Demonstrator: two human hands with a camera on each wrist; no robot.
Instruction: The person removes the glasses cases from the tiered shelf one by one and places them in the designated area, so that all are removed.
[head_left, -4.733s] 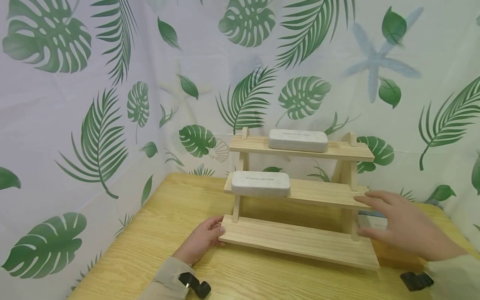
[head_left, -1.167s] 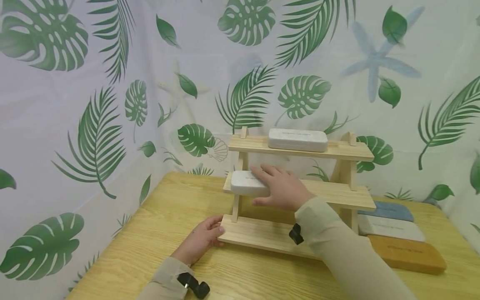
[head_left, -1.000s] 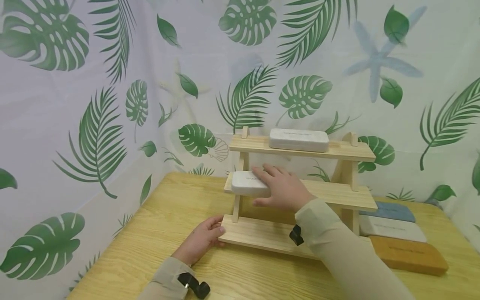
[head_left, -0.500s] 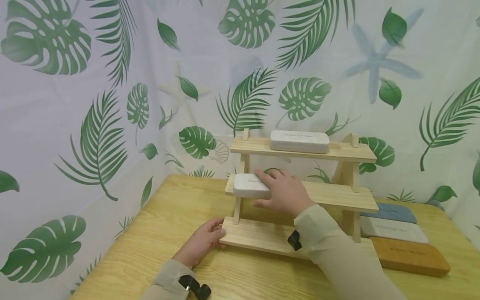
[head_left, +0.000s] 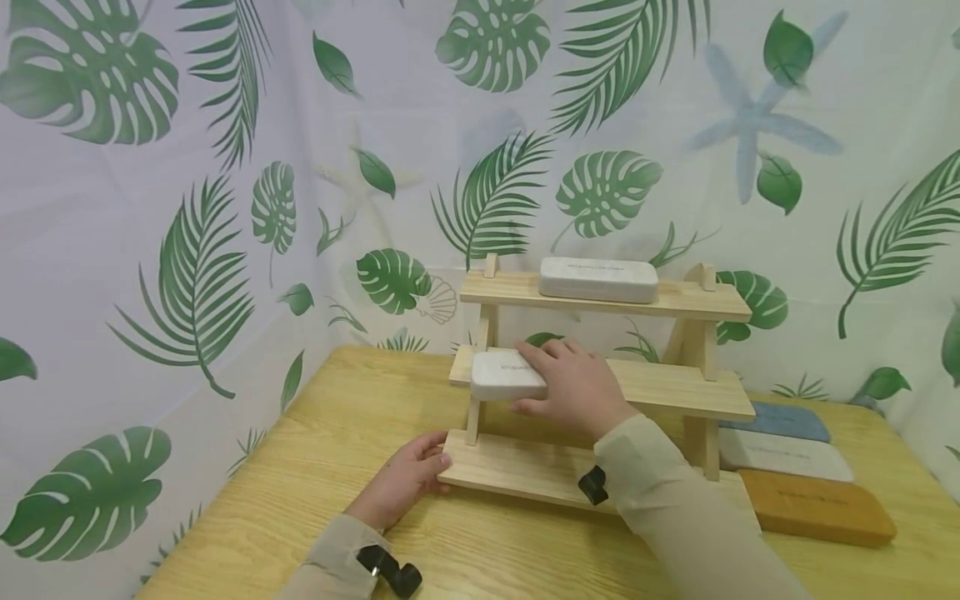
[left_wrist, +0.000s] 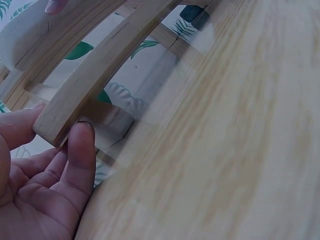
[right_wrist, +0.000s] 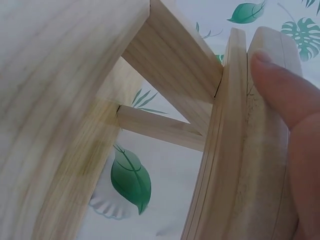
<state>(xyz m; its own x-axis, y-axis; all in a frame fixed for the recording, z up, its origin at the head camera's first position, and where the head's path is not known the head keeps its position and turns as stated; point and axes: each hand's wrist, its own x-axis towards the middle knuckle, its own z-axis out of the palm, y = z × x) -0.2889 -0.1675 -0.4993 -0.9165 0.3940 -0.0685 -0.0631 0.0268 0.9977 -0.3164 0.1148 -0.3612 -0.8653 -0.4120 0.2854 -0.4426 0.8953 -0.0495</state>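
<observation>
A three-tier wooden display stand (head_left: 667, 389) stands on the table. On its middle shelf is a white glasses case (head_left: 502, 377) with faint lettering, its right part hidden behind my right hand (head_left: 573, 390). That hand grips the case from above, fingers over the lid; in the right wrist view the thumb (right_wrist: 285, 90) lies along the front of the case (right_wrist: 267, 165). A second white glasses case (head_left: 597, 282) sits on the top shelf. My left hand (head_left: 403, 481) holds the left end of the bottom shelf (head_left: 517, 468), pinching the board's corner in the left wrist view.
Beside the stand's right end, a blue case (head_left: 787, 422), a white case (head_left: 791, 456) and an orange case (head_left: 817, 508) lie in a row on the wooden table (head_left: 300, 492). Leaf-patterned cloth (head_left: 420, 125) hangs behind and to the left.
My right hand has moved from the stand's right end to the case on the middle shelf. That case has lately shifted slightly right and toward me. My left hand keeps its hold.
</observation>
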